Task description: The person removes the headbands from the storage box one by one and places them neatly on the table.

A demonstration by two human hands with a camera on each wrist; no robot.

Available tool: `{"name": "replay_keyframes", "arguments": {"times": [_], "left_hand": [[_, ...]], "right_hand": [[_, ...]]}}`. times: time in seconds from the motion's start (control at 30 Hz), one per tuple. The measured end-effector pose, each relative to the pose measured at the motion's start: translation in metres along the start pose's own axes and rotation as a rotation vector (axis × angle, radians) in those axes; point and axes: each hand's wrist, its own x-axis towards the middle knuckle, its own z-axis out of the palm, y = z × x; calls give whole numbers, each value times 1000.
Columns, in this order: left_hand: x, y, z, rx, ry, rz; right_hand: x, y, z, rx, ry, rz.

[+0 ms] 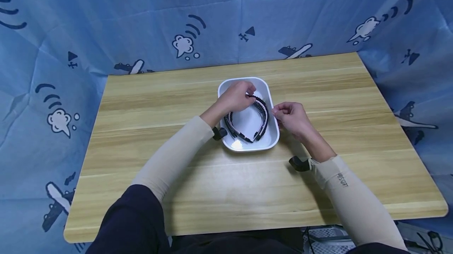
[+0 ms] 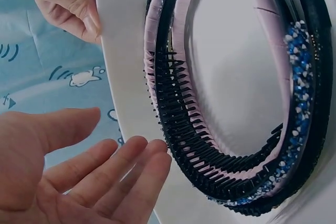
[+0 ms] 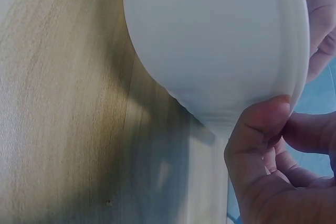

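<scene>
Several headbands lie nested in a white tray (image 1: 274, 142). In the left wrist view, one headband is pink with dark teeth (image 2: 152, 30), and another, a beaded headband (image 2: 298, 98), has blue and clear beads. My left hand (image 1: 238, 96) reaches over the tray beside the far part of the headbands. Its thumb and fingers are spread apart, fingertips close to the toothed side; whether they touch cannot be made out. My right hand (image 1: 291, 117) pinches the tray's right rim between thumb and forefinger, as the right wrist view of this hand (image 3: 273, 177) shows.
The tray sits on a wooden table (image 1: 141, 136), toward its far side. Behind and beside the table hangs a blue patterned curtain (image 1: 148, 18). Below the front right edge are a white basket (image 1: 327, 242) and a pair of black-handled scissors (image 1: 434, 242).
</scene>
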Motion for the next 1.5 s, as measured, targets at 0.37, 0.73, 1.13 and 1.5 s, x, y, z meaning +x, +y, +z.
{"name": "replay_keyframes", "arguments": {"times": [0.37, 0.73, 1.13, 1.5], "left_hand": [[2, -7, -1, 122, -6, -38], [5, -8, 9, 203, 56, -43], [5, -3, 12, 198, 74, -77], [4, -2, 13, 159, 76, -67]], "right_hand": [[0, 0, 2, 1, 4, 12], [-2, 1, 2, 3, -7, 15], [-2, -1, 3, -6, 6, -1], [-3, -3, 1, -10, 10, 19]]}}
